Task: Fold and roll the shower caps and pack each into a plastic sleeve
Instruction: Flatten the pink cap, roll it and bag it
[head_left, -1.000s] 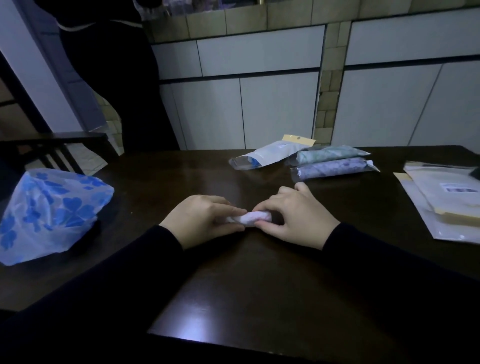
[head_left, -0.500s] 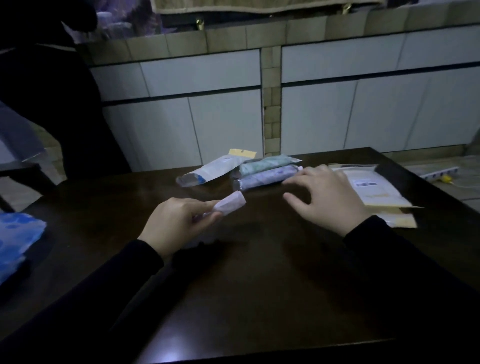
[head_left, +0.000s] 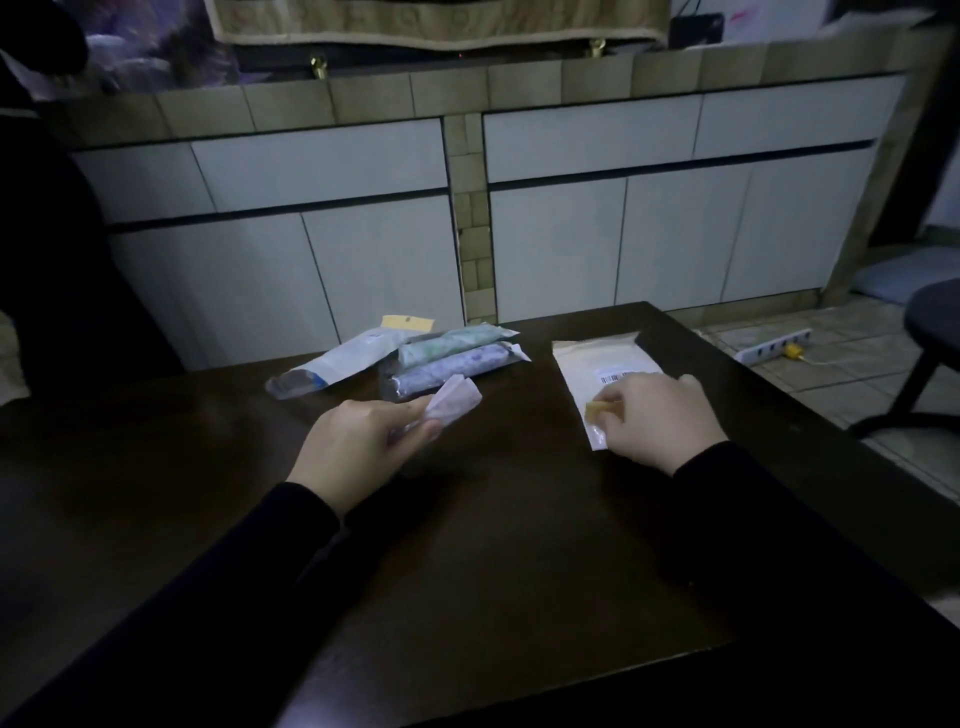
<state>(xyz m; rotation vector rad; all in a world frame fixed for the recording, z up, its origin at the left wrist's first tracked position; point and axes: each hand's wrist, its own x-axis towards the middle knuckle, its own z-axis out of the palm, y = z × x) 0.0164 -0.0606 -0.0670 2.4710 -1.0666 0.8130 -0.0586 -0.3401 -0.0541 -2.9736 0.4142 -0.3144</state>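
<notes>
While the left hand (head_left: 358, 447) is gripping the rolled cap (head_left: 451, 402) just above the table (head_left: 493, 545), the right hand (head_left: 657, 421) is pinching the yellow edge of a sleeve (head_left: 597, 371) from the flat stack; three packed sleeves (head_left: 452, 358) are lying behind.

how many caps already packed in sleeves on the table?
2, side by side at the table's far edge: the green packed cap behind, the purple packed cap in front. A third rolled cap, unpacked, is in the left hand. None looks hidden.

Dim room: dark table (head_left: 493, 545), white cabinets (head_left: 332, 260), tiled floor (head_left: 852, 374).
</notes>
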